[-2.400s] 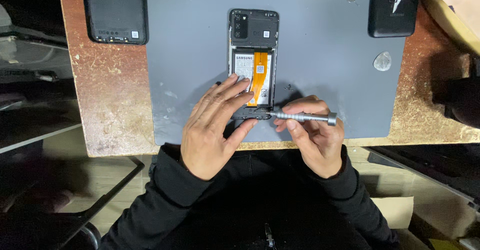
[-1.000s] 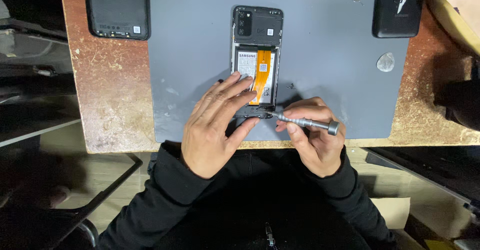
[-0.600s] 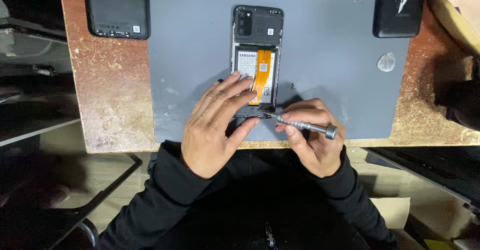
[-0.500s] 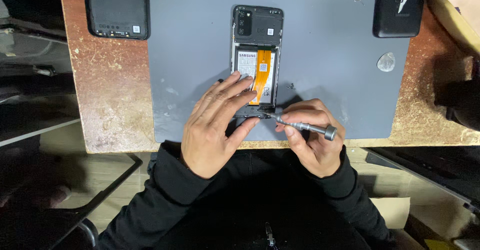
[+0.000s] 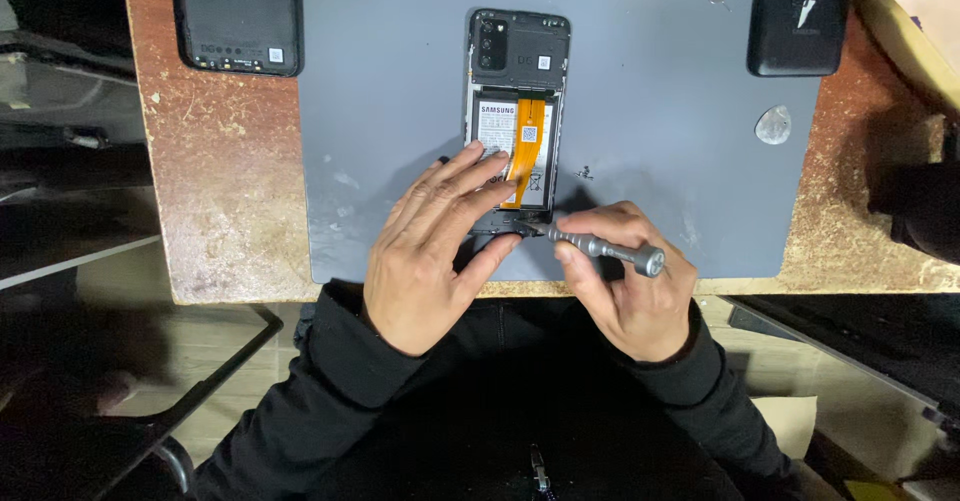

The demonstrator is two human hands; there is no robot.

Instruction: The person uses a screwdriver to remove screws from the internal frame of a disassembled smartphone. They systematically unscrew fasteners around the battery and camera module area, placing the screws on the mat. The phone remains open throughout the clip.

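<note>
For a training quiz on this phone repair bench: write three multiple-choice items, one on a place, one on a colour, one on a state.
1. Where does the detached back cover lie?
A. Far left of the table
B. On the opened phone
C. Under the right hand

2. What colour is the flat cable across the battery?
A. Green
B. Orange
C. White

3. What does the right hand hold?
A. Nothing
B. A plastic pick
C. A metal screwdriver

Key: 1 A, it lies beside the grey mat. 2 B, plainly orange. 3 C, its tip meets the opened phone, which the left hand steadies.
</note>
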